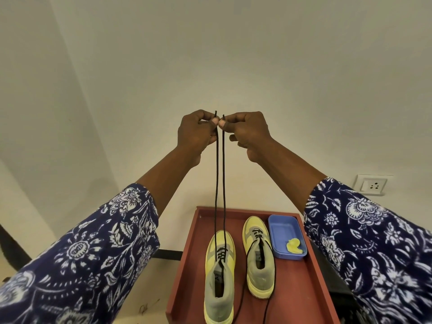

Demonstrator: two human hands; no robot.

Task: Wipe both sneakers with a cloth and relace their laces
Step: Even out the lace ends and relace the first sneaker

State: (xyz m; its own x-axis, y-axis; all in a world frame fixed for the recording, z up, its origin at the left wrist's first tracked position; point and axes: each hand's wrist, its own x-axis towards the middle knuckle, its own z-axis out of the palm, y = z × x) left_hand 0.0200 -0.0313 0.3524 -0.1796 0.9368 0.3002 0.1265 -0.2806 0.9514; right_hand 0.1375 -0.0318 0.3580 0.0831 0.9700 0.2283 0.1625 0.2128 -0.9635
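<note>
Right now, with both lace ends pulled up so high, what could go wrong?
The left hand and right hand pinch only the lace tips, so one could slip free. Pulling harder might lift the left sneaker off the red tray. The right sneaker's loose lace could snag.

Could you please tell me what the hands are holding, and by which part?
Each hand, left and right, pinches one tip of the left sneaker's black lace, pulled up taut.

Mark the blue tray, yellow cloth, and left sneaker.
blue tray [280,226]: head view, bare floor of tray
yellow cloth [294,245]: head view, middle of the wad
left sneaker [219,298]: head view, grey heel collar
</note>
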